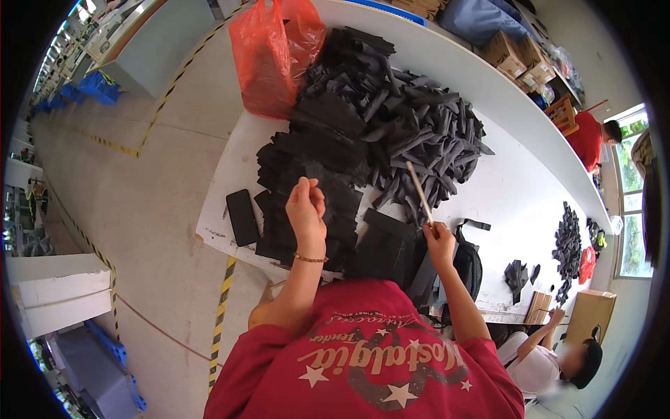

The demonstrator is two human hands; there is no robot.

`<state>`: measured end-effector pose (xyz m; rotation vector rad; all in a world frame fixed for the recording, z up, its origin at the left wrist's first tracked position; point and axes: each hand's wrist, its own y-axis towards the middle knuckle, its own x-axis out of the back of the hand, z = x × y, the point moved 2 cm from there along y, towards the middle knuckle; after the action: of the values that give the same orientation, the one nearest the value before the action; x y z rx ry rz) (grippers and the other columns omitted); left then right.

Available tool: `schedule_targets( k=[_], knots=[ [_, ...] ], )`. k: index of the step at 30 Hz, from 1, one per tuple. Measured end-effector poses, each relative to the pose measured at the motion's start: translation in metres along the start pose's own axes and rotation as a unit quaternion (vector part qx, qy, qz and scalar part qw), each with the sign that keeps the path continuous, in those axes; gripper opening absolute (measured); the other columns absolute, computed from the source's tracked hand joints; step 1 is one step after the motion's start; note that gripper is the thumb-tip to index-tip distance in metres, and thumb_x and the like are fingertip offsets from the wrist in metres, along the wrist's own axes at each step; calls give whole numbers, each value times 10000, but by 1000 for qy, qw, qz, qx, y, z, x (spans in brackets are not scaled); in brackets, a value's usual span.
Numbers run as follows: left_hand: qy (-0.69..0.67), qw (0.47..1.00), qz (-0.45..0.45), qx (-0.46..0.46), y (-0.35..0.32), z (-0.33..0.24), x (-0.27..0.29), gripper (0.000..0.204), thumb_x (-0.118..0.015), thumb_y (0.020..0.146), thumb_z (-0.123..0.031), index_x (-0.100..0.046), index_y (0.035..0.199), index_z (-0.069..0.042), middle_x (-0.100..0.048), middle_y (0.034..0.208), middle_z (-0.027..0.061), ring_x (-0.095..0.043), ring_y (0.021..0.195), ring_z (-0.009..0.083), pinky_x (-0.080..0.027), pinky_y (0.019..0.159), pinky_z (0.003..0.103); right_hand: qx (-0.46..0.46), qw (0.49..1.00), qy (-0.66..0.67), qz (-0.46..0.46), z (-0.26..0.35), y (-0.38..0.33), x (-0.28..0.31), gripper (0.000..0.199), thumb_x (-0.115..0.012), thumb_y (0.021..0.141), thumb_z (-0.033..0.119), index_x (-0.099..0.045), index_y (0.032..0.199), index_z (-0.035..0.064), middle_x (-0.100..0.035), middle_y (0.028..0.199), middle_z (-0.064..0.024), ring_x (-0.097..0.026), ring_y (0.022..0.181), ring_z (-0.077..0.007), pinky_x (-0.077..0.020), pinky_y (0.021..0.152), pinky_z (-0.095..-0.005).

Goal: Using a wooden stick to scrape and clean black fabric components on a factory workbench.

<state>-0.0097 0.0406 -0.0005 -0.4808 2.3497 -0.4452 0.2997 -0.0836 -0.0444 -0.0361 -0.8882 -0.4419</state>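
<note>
My right hand (440, 244) is closed around the lower end of a thin pale stick (419, 188), which points up and away over the loose heap of black strips (433, 133). Fingers curled together, my left hand (307, 209) is over the flatter layered stack of black pieces (314, 153). A small dark patch shows at its fingertips, but I cannot tell whether it is held or part of the stack. Close in front of my body, between the hands, lies a flat black sheet (382, 248).
A black phone (242, 217) lies at the table's left edge. A red plastic bag (269, 63) stands at the far left corner. Beside my right forearm is a black bag (469, 265). Another person (548, 356) works at the right, near more black pieces (567, 244).
</note>
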Motion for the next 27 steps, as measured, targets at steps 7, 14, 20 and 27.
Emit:
schedule_targets(
  k=[7,14,20,27],
  knots=[
    [81,996,30,22,-22,22,-8,277,-561,954,-275,-614,822,-37,-537,591,-16,-400,422,38,-236,362,184,-6,978,-185,91,-18,35,-70,237,-682,805,290,-613,835,66,-638,829,-153,-637,747,-361,-494,630,-456],
    [144,987,75,23,-31,28,-8,208,-587,938,-240,-626,866,-48,-552,639,-10,-444,498,41,-275,425,179,-36,993,-105,26,-8,24,-59,207,-685,786,206,-621,807,10,-632,840,-156,-619,738,-326,-473,638,-417],
    [217,917,334,-26,-39,78,-52,394,-697,865,-186,-548,1189,-20,-576,976,37,-565,846,89,-454,742,194,-169,923,331,98,62,10,-4,102,-696,833,92,-641,892,29,-526,602,15,-475,513,-59,-350,462,-225],
    [347,825,425,138,-69,92,-74,378,-437,994,-391,-528,953,-27,-455,596,-9,-433,436,83,-369,411,238,-94,907,410,-2,89,32,10,38,-651,866,50,-613,861,48,-495,624,69,-384,509,-12,-276,453,-187]
  ],
)
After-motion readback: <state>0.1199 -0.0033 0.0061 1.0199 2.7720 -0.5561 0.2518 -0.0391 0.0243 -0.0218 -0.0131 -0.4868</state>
